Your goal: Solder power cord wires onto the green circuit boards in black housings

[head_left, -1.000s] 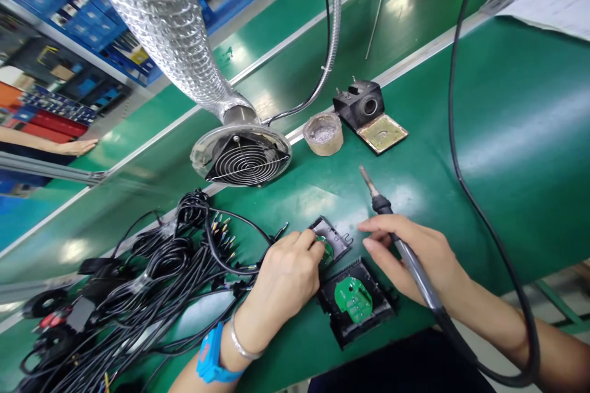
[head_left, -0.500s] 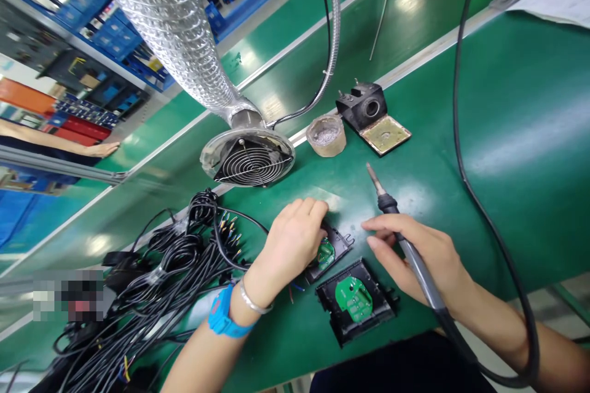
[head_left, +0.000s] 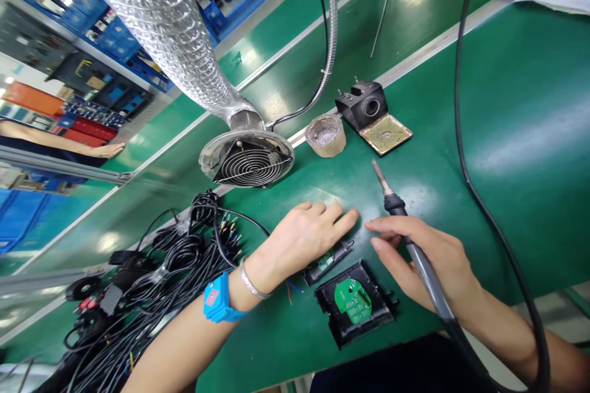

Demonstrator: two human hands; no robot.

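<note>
Head view, right hand (head_left: 449,260) grasping soldering iron (head_left: 426,275) pointing to eleven o'clock, left hand (head_left: 308,236) over circuit board (head_left: 327,260), grip I can't tell, black casing (head_left: 380,303) at that hand's five o'clock.

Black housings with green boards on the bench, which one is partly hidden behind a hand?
The farther housing, partly covered from view by the left hand. The nearer housing, closer to the body, shows its whole board.
</note>
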